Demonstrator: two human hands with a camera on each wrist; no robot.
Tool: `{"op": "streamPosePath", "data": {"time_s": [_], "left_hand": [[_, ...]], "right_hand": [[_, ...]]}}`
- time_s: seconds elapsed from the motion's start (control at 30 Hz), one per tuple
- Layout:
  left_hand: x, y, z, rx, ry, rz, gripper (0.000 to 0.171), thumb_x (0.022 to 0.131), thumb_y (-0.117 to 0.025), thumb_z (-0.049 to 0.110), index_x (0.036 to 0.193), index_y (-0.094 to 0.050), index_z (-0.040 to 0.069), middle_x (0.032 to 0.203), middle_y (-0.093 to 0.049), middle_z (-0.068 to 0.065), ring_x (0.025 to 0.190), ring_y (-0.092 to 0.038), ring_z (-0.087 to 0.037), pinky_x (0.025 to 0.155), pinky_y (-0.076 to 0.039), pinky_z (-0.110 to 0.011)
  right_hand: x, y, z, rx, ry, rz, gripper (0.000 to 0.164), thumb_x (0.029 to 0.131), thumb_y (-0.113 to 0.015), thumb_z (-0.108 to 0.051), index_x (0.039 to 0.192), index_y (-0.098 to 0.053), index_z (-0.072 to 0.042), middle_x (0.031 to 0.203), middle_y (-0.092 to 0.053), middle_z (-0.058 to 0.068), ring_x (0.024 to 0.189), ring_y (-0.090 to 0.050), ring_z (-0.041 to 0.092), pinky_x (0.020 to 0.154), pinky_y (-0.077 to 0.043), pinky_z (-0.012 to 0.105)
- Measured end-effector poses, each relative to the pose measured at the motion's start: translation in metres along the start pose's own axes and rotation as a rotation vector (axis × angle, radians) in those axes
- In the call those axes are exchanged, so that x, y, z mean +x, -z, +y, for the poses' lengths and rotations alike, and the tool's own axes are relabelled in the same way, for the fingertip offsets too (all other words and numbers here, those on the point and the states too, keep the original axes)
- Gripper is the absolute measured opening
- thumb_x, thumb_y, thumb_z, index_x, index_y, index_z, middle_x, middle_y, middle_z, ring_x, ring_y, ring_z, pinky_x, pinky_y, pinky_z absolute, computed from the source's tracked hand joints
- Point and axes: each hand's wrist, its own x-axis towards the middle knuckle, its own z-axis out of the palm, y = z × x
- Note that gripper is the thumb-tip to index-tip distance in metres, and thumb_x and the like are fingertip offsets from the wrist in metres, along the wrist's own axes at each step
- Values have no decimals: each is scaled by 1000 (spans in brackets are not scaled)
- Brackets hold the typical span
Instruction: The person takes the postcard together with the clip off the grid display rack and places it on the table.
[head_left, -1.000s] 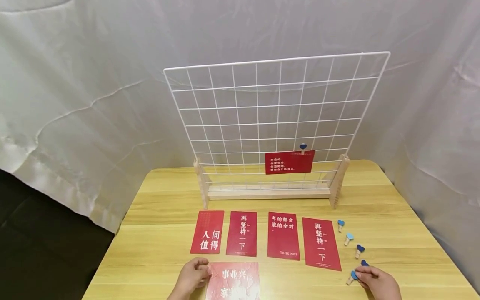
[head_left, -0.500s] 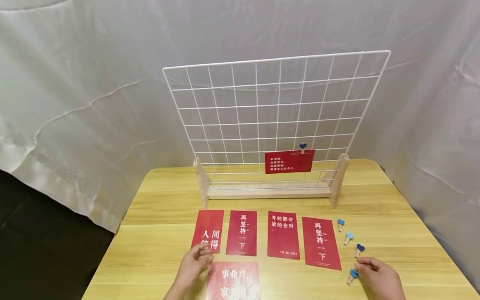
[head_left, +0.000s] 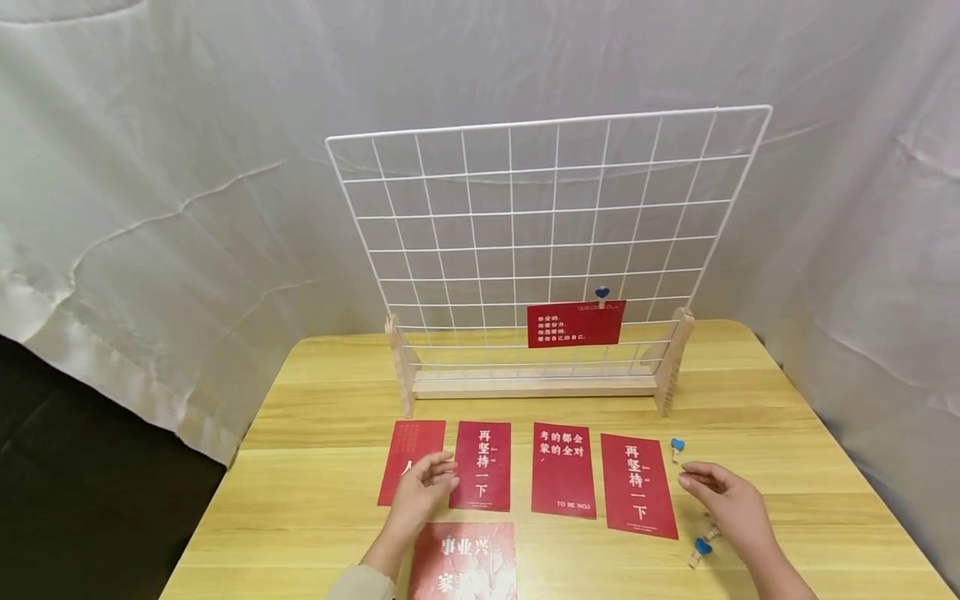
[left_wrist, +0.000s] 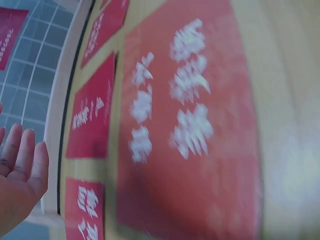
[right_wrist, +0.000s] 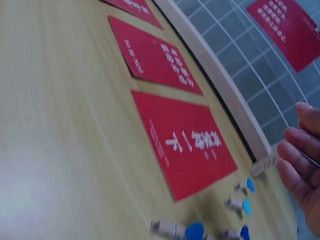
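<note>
My left hand (head_left: 423, 492) hovers over the lower part of the left red card (head_left: 412, 446), fingers loosely spread and holding nothing. Just below it lies a larger red card (head_left: 463, 560) with white lettering. Between the right-hand red card (head_left: 639, 483) and the table's right side, my right hand (head_left: 726, 504) is raised over several heart-topped clothespins, its fingers relaxed with nothing visible in them. A blue-heart clothespin (head_left: 677, 450) lies beyond the fingertips and another clothespin (head_left: 699, 552) nearer me. The hand hides others in the head view; a light-blue one (right_wrist: 239, 205) shows in the right wrist view.
A white wire grid (head_left: 525, 217) stands on a wooden base (head_left: 536, 387) at the back. Hanging on it is a red card (head_left: 573, 325) under a dark-blue heart clothespin (head_left: 602, 293). Two more red cards, one left (head_left: 482, 467) and one right (head_left: 562, 471), lie mid-table.
My left hand has left the large card's edge and moved up and right over the left card. My right hand has risen from the nearer clothespins and moved forward and slightly left.
</note>
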Motion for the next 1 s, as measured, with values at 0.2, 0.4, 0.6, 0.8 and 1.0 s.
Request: {"op": "streamPosePath", "data": {"time_s": [0.2,0.4,0.6,0.8,1.0], "left_hand": [[13,-12,11,-47,0,-5,39,78,-62,7,114,-50,-1,108,-55,-18,100,-50,-35,79,-46,-26],[29,-18,23,-86,-12,-5,42,79,-61,6,118,-48,-1,111,-53,-19,103,-49,-34,81,-45,-28],[46,-27,39,-77,-18,-10,44,79,-61,9,120,-47,3,114,-52,-16,104,-49,-28,84,-43,-30],[70,-40,57,-174,-63,-32,41,80,-58,1,119,-47,-1,113,-52,-18,105,-46,-31,85,-42,-31],[90,-55,71,-206,-72,-38,40,79,-57,-1,118,-49,-1,113,-52,-17,104,-48,-29,83,-43,-30]], "right_hand": [[16,-12,-16,61,89,3,42,76,-55,-49,109,-57,-23,99,-60,-5,86,-55,4,67,-47,18],[45,-23,-21,57,154,27,39,77,-53,-49,110,-54,-29,100,-57,-11,90,-53,5,71,-47,19],[89,-31,-23,50,242,68,35,76,-54,-52,108,-53,-38,99,-56,-19,88,-54,1,70,-48,23],[134,-37,-35,122,301,73,36,75,-58,-48,108,-54,-37,101,-57,-16,90,-54,4,72,-48,29],[141,-24,-80,260,348,-23,39,78,-62,-32,115,-55,-21,109,-57,0,96,-54,14,71,-48,27]]}}
